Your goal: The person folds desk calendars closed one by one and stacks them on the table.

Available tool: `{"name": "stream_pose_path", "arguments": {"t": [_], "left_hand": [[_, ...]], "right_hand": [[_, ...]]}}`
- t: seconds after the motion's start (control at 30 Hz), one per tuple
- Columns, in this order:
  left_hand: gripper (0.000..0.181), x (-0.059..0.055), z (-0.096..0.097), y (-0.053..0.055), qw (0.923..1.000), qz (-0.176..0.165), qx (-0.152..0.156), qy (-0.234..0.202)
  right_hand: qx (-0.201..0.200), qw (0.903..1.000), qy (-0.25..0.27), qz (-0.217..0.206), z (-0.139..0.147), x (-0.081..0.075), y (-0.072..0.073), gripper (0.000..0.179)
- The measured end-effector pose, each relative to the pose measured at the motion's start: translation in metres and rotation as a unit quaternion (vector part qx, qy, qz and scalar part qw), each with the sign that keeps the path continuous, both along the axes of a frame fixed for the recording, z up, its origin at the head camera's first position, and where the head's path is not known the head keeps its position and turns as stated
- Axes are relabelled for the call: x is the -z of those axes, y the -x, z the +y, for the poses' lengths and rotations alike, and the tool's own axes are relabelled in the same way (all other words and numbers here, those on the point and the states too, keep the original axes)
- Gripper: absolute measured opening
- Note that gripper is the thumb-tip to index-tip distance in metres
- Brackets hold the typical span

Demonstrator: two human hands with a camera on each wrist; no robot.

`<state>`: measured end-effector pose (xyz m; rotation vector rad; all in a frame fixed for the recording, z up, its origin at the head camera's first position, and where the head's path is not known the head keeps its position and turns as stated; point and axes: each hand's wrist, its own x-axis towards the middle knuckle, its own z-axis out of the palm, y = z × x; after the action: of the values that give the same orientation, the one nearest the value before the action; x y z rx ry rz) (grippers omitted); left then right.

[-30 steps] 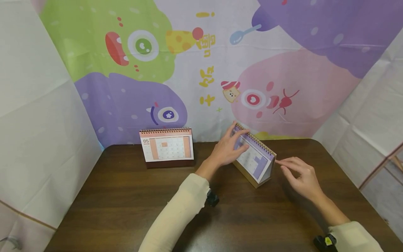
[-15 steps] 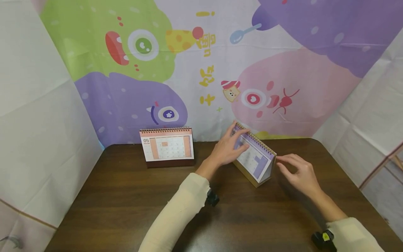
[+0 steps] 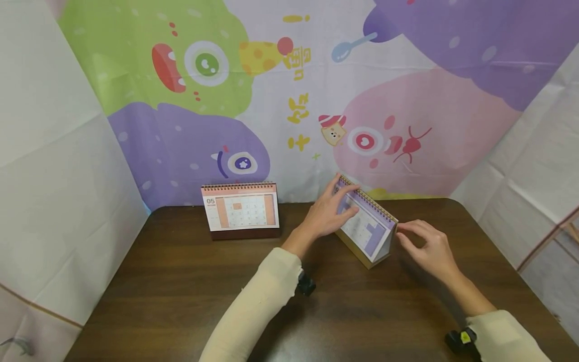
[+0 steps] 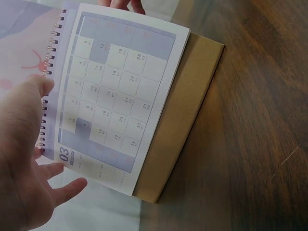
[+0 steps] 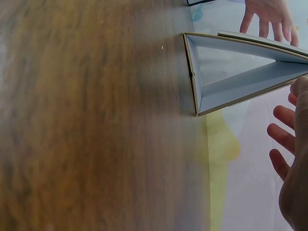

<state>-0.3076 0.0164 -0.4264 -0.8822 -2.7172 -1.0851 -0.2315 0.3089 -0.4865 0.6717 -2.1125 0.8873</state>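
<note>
A purple desk calendar point(image 3: 362, 226) stands angled at the right of the table, its spiral binding point(image 4: 45, 96) along the top. Across its upper left corner lies my left hand point(image 3: 325, 211), fingers spread, one fingertip on the binding and another in front of the page. The page reads 03 in the left wrist view. At the calendar's upper right corner are the thumb and index fingertips of my right hand point(image 3: 429, 249), right at the edge of its back panel point(image 5: 250, 98). The right hand's other fingers are loosely bent. The triangular stand point(image 5: 192, 74) shows end-on in the right wrist view.
An orange and white desk calendar point(image 3: 244, 213), showing 05, stands at the left on the dark wooden table point(image 3: 362, 322). Behind the table hangs a cartoon-printed cloth point(image 3: 294, 100), with white cloth point(image 3: 45, 151) at both sides.
My right hand has moved slightly up along the calendar's right edge and its fingertips have come closer to the corner. The left hand and both calendars have stayed put.
</note>
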Motion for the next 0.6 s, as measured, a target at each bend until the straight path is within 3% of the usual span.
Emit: {"name": "stream_pose_path", "arguments": {"t": [0.6], "left_hand": [[0.059, -0.0002, 0.0009, 0.0003, 1.0000, -0.002, -0.004, 0.005]], "right_hand": [[0.005, 0.9998, 0.004, 0.018, 0.0021, -0.0033, 0.0024, 0.032]]}}
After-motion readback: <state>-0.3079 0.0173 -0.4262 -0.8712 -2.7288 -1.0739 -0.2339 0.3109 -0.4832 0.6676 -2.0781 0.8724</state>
